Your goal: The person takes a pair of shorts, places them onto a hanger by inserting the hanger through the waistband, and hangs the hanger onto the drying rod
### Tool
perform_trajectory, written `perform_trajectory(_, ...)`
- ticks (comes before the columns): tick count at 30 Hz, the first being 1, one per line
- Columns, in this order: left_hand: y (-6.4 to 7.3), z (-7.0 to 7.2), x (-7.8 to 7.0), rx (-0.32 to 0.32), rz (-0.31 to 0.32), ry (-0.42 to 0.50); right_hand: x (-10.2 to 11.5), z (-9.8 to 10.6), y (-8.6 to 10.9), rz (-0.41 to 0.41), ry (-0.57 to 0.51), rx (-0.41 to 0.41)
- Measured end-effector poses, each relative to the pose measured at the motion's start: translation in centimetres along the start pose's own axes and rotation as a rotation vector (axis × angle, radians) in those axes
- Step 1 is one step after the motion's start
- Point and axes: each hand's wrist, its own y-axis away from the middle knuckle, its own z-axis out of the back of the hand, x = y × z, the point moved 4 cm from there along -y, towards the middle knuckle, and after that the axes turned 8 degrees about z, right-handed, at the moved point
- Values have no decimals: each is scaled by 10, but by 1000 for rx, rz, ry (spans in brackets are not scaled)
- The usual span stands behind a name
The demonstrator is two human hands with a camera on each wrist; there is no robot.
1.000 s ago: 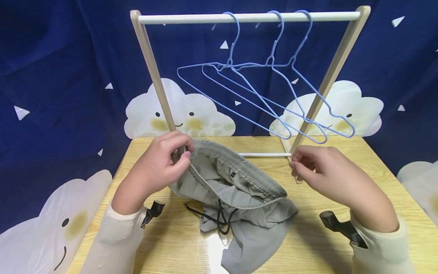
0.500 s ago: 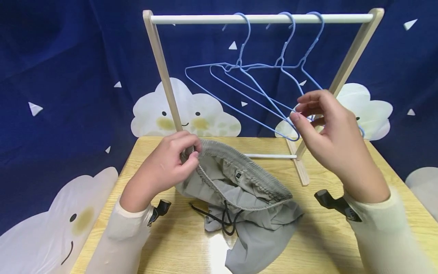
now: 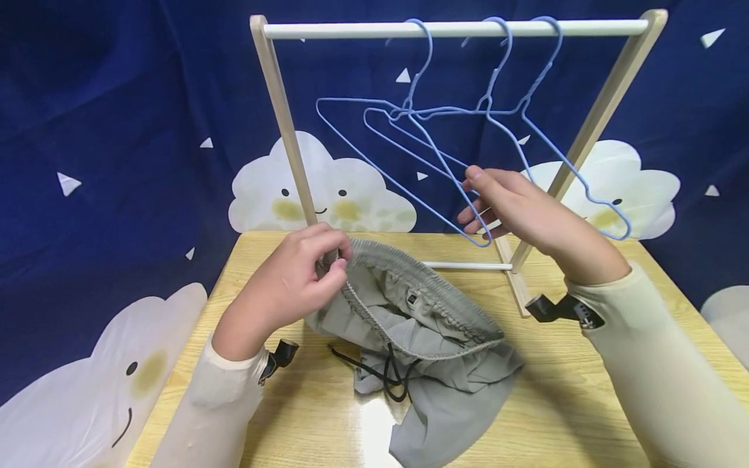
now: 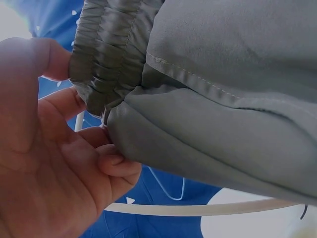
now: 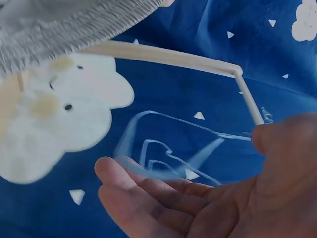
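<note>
Left hand: thumb and fingers are pinching the waistband of the grey garment, at the band's upper-left end. Right hand, right of frame centre: fingers are pointing nearly straight, slightly spread, pinching nothing; they're lying around the lower-right corner of the leftmost blue hanger, touching or not, can't tell. Garment is sagging from the left grip and lying on the table, lower centre of frame, black drawstring trailing. Grip is probably holding the waistband up and gaping; right hand is likely sitting there to steady or guide the wire. 2 more blue hangers are hanging beside it on the rack's white rail, top of frame.

Head view is showing the garment's inside and its small black label; left wrist view is showing the outside, a stitched seam and fingers tucking under the band. Right wrist view is showing the palm side and thumb standing apart; hanger is blurring there.
</note>
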Motion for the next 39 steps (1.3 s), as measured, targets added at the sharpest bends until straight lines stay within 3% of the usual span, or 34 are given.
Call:
perform_trajectory(6, 0, 1, -1, 8, 8, 2, -12, -9, -10, -112, -107, 104)
perform_trajectory(12, 0, -1, 0, 15, 17, 2, -18, -14, -11, -149, -145, 180)
perform_trajectory(24, 0, -1, 0, 14, 18, -8, -21, -12, -9, -78, -118, 63)
perform_trajectory(39, 0, 0, 1, 24, 32, -16, -7, 3, -2, -53, -92, -2)
